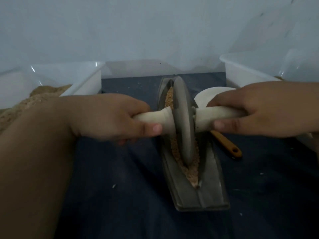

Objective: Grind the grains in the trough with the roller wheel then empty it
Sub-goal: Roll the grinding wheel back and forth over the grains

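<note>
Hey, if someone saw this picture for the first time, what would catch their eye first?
The grey roller wheel standing in the long trough at the centre, over tan grains. The left hand and right hand grip its pale handles on either side.

Left tub [82,80], right tub [245,75], white bowl [207,95], orange handle [227,144], dark cloth [120,187]

no readable text, no labels, no brands, no numbers or signs anywhere
</note>
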{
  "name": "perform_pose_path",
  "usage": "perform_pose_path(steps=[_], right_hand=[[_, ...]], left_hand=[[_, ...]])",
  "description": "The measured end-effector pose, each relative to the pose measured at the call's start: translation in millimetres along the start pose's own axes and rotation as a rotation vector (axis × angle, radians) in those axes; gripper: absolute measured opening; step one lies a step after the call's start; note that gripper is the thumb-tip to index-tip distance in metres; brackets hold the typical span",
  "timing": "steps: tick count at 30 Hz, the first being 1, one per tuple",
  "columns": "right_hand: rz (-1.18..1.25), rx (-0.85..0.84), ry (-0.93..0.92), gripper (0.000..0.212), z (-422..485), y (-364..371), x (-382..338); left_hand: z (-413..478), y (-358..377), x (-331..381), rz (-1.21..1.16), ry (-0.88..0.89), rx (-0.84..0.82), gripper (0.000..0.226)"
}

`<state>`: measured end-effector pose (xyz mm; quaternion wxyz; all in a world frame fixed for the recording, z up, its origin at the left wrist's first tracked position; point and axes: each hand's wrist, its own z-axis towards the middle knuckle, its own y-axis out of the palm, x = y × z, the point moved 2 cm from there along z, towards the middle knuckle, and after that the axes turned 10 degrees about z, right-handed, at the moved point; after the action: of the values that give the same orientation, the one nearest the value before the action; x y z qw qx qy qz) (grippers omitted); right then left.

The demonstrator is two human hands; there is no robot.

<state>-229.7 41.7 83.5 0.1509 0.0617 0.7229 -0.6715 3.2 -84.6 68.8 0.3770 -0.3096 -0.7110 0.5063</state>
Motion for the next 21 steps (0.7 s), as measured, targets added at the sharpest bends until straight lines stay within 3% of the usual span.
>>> perform_pose_path(steps=[6,9,12,14,18,21], right_hand=[[-0.106,0.255,-0.073,0.060,21.1,13.2,8.9],[-0.181,0.421,-0.089,0.053,38.0,25.0,22.0],[-0.256,0.516,-0.006,0.045,56.1,34.2,36.6],[-0.218,0.497,0.007,0.044,60.1,35.4,41.8],[-0.153,0.410,-0.038,0.046,49.9,28.5,35.3],[-0.109,0.302,-0.037,0.060,34.7,19.8,20.8]], left_hand=[[13.3,9.9,-14.7,-0.029,-0.065,0.089,0.061],[24.3,9.4,-18.8,0.145,-0.157,0.382,0.060],[35.7,11.3,-14.9,0.564,-0.225,0.619,0.060],[39.5,12.3,-12.7,0.646,-0.215,0.629,0.056],[30.5,10.8,-11.6,0.514,-0.218,0.566,0.032],[22.5,9.0,-6.0,0.498,-0.238,0.396,0.030]])
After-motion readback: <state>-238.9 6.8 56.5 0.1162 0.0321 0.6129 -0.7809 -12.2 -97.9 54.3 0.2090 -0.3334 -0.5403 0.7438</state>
